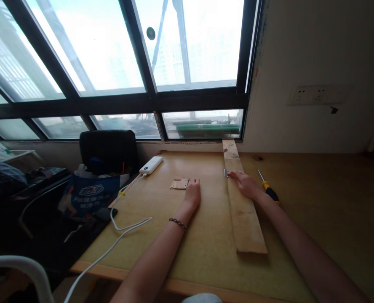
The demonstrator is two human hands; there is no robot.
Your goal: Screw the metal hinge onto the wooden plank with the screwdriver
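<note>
A long wooden board (244, 214) lies on the table, its far end near the window frame. At the board's left edge is a small silvery metal hinge (226, 173). My right hand (244, 185) rests over the board, its fingertips closed on the hinge. My left hand (193, 192) is closed beside a small torn piece of cardboard (178, 183) with small dark specks on it. Its fingertips are at the cardboard's right edge, and whatever they pinch is too small to make out. A screwdriver (271, 191) with a yellow and black handle lies right of the board.
A white power bank (151, 165) with a white cable (117, 228) lies along the table's left side. Beyond that edge stand a black chair (108, 147) and a blue bag (90, 195). The window (190, 97) and a wall with sockets (311, 95) bound the table's far side.
</note>
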